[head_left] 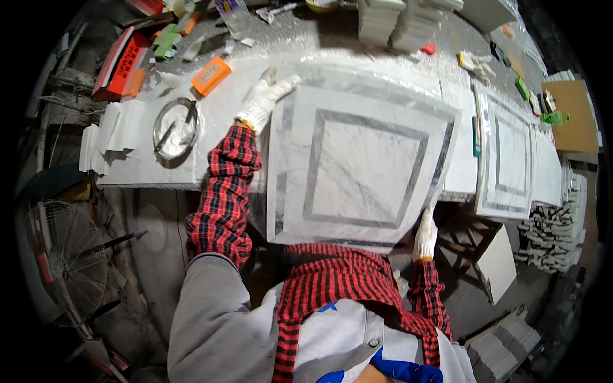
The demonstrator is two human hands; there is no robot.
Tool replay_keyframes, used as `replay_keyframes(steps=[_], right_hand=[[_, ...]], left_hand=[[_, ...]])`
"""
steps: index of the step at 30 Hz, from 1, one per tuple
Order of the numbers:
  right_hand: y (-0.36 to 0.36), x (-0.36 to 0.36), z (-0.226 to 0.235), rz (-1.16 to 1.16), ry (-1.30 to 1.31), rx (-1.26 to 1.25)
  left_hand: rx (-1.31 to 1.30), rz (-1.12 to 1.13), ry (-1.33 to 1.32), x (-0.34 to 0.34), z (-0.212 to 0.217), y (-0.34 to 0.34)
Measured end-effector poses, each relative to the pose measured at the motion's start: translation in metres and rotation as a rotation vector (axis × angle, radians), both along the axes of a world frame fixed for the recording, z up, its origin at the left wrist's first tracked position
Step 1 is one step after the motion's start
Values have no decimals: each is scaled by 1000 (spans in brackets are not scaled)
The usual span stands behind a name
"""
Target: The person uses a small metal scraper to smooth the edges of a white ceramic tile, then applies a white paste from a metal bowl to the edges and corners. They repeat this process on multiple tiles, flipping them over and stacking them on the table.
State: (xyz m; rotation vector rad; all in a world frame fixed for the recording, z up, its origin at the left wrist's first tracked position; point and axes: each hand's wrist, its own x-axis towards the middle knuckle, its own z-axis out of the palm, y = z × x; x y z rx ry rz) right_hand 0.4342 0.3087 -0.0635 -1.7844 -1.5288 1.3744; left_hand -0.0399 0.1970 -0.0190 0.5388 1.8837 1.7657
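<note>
A square white-and-grey marble panel (367, 167) with dark grey inlaid bands lies before me, its near edge reaching past the table's front edge to my apron. My left hand (263, 102), in a white knit glove, grips its far left corner, a finger laid over the top. Low on the panel's right edge, my gloved right hand (426, 235) holds on from the side; some of its fingers are hidden. Left of the panel, a round metal bowl (175, 129) holds white paste and a dark-handled tool.
A second banded panel (507, 153) stands right, beside a green box (476, 136). Orange box (211, 75), red box (121, 64) and white strips (121, 127) lie left. Tile stacks (381, 22) rise at the back. A wire fan (67, 262) stands low left, a wooden stool (469, 246) under the table.
</note>
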Motion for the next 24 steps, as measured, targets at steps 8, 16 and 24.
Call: replay_keyframes(steps=[8, 16, 24], right_hand=[[1, 0, -8, -75, -73, 12], [-2, -6, 10, -118, -2, -81], [7, -21, 41, -54, 17, -82]], left_hand=[[-4, -355, -398, 46, -2, -64], [-72, -192, -212, 73, 17, -57], [-18, -15, -192, 71, 16, -55]])
